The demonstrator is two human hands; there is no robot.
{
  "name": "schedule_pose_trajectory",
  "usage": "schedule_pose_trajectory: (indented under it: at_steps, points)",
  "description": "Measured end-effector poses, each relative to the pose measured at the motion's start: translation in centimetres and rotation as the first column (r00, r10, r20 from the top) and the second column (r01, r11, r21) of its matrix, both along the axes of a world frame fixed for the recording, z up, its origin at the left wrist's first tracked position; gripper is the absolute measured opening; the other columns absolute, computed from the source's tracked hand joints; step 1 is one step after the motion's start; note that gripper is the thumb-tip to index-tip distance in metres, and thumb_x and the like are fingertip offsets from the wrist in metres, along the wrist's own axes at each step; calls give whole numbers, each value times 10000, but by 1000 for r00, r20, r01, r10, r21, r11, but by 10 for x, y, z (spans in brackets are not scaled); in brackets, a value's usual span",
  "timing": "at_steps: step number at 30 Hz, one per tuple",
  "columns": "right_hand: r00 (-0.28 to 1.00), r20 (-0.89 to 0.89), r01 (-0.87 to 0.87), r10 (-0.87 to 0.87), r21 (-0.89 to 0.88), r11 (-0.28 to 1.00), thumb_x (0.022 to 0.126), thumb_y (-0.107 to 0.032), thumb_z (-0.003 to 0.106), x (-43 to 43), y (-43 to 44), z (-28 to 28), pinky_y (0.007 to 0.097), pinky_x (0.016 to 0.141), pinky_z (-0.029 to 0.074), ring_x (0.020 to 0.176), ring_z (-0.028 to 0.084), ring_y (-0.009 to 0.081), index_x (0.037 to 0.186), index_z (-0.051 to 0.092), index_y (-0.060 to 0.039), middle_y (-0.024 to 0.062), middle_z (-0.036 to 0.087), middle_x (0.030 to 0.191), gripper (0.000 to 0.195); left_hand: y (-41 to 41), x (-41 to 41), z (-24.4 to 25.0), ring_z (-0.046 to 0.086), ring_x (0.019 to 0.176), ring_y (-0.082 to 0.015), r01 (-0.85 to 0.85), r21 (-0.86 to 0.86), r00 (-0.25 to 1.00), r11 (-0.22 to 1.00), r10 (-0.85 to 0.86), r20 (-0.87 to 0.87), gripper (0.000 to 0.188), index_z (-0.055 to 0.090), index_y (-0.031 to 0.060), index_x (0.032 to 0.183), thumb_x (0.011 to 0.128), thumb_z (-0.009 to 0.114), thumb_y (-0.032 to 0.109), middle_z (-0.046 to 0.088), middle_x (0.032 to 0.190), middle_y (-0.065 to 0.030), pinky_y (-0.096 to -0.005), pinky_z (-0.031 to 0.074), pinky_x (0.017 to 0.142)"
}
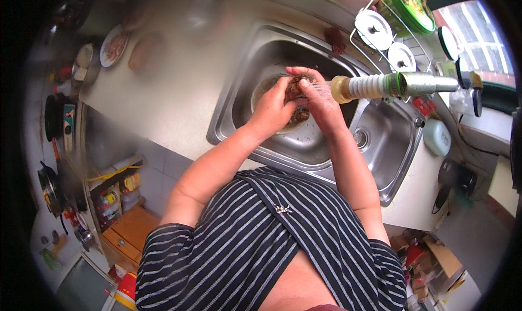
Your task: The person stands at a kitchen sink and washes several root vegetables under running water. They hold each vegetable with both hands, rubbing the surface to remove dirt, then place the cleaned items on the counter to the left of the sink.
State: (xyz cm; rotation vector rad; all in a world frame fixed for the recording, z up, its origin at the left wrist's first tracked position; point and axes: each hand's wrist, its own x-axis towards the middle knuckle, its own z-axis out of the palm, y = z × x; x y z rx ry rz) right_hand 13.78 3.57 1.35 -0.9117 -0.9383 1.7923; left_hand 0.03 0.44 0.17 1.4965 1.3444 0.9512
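Over the large basin of the steel sink (248, 66), my left hand (272, 105) and my right hand (322, 107) close around a dark brown, wet clump of food (294, 87); its exact kind is unclear. Water streams onto it and my right hand from the spout of a faucet (359, 87) with a white ribbed extension. Beneath my hands stands a round bowl (257, 91), its rim partly covered by my fingers. More brown pieces (301, 114) lie in it, and small dark bits speckle the basin floor.
A smaller basin with a drain (361, 137) adjoins on the right. Behind the sink stands a wire rack (424, 60) with white lids and a green-lidded tub (410, 9). A plate of sliced meat (115, 45) sits far left on the counter (179, 86). The left side looks hazy.
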Motion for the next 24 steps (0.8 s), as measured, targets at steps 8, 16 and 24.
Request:
schedule_pose_trajectory:
  at_steps: [8,16,24]
  points:
    - [957,-115,250,-266,-131,959,913,-197,606,-6,10,-41,325,779,508,843,630,175,923,602,-35,106,668,932,162,-3,9,-8,575,984,-400,36,205,923,978,46,-383,486,439,32,1215,764,619,49,551,1120,-210,-449,480,818]
    - [970,233,27,-74,198,980,879,-156,632,-2,0,-2,304,977,407,1081,547,156,1270,498,-39,87,563,1222,429,5,0,-6,570,1054,-310,-99,73,994,992,95,58,486,462,48,1235,788,654,61,555,1152,-182,-372,470,888]
    - [944,216,169,-249,332,928,812,-90,701,-3,-2,-7,308,942,432,1054,574,158,1116,631,-44,86,622,1134,315,6,-11,13,594,983,-171,-81,214,991,973,102,-90,480,471,55,1242,793,633,2,572,1130,-100,-295,498,843]
